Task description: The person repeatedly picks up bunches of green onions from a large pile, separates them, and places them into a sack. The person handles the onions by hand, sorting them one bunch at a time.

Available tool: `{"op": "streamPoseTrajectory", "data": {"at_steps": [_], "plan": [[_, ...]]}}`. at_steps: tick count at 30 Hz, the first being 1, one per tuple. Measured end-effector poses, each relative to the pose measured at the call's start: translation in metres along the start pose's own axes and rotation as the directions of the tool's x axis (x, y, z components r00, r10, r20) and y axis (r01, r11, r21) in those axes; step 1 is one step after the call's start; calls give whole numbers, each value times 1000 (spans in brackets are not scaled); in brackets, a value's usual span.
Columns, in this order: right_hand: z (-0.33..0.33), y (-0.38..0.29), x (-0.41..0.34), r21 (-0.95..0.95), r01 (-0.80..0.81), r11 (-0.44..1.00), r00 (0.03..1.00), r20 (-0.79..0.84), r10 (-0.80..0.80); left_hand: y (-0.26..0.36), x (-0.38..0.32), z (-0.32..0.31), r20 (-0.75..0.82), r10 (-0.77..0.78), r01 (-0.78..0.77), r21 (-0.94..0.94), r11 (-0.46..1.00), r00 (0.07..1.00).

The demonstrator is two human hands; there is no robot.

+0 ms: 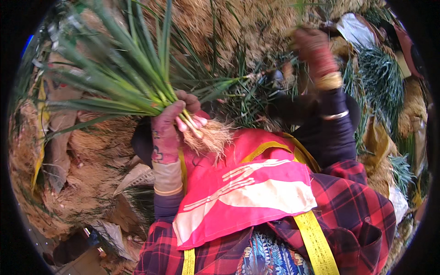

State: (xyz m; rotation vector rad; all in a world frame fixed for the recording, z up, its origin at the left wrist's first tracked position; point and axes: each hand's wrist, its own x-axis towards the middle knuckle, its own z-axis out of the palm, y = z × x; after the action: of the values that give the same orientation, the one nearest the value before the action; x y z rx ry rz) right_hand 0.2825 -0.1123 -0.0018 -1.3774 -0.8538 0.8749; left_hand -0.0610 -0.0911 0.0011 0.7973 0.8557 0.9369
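My left hand [168, 120], in a dirty pink patterned glove, grips a bunch of spring onions [137, 79] near the base. Their long green leaves fan out to the upper left. The pinkish bulbs [190, 122] and pale, stringy roots [209, 135] hang over the pink apron [213, 151]. Off to the upper right, my right hand [311, 44] is raised and blurred by motion. A small blurred bit of green shows at its fingertips, and I cannot tell whether it is held. Loose green leaves [247, 106] lie on the ground between the hands.
Root-covered heaps of onions [202, 37] spread ahead, with another heap [92, 161] at left. Bundled green leaves [378, 75] lie at right beside a white sack [357, 29]. A yellow strip [41, 137] and brown sacking [60, 127] lie at far left.
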Motion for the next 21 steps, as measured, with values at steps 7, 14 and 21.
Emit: {"op": "streamPoseTrajectory", "data": {"at_steps": [7,14,21], "plan": [[-82,70,52,-978,201,-56,975,195,105,-16,18,-24,109,3,10,-123,992,994],[93,193,22,-798,334,501,857,479,192,-16,18,-26,122,-135,120,125,985,983],[102,185,11,-819,338,464,878,452,158,-15,18,-19,128,-52,55,-21,998,990]]}}
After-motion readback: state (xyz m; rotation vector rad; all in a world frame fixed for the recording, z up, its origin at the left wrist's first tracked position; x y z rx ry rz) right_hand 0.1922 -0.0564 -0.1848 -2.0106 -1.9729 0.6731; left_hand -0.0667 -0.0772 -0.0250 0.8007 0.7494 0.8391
